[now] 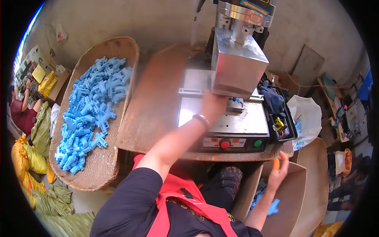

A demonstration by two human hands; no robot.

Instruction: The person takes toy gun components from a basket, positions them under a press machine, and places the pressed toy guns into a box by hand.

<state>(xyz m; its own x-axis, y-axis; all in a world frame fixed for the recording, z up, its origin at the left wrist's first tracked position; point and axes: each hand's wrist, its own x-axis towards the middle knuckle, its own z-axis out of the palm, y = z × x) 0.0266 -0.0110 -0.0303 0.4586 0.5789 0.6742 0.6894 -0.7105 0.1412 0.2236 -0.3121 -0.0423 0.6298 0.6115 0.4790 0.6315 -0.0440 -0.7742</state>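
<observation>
My left hand [215, 105], smeared by motion, reaches in under the shiny metal block [239, 65] of a press. It is beside a small grey fixture [235, 106] with blue bits on top, and its fingers cannot be made out. Over a cardboard box [290, 197] at the lower right, my right hand [279, 170] is open, fingers apart, with orange covers on two fingertips. A blurred blue plastic part [273, 206] shows below that hand, inside the box, among other blue parts. A long wicker basket [92, 179] at the left holds many blue toy-gun-shaped plastic parts [92, 104].
On the press front are a red button [224, 144] and a green button [257, 143]. A black tray [290, 132] with a dark cloth and a yellow item stands right of the press, beside a white sack [310, 118]. Another person [25, 106] sits far left near yellow sacks.
</observation>
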